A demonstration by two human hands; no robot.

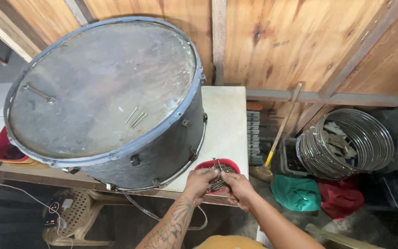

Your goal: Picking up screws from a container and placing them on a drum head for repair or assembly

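At the worktop [226, 120] edge, I see both hands, left hand [199, 182] and right hand [236, 184], fingers closed around metal bolts [218, 171] bunched between them, just above the red bowl [217, 165], beside the drum [111, 97].

Your red bowl [217, 164] sits at the near edge of the white surface [226, 120], just right of the big grey drum [111, 101]. It is piled with long metal tension rods [218, 167], several standing up on end out of the heap. Your left hand [199, 182] and right hand [237, 184] both reach into that pile, fingers among the rods.
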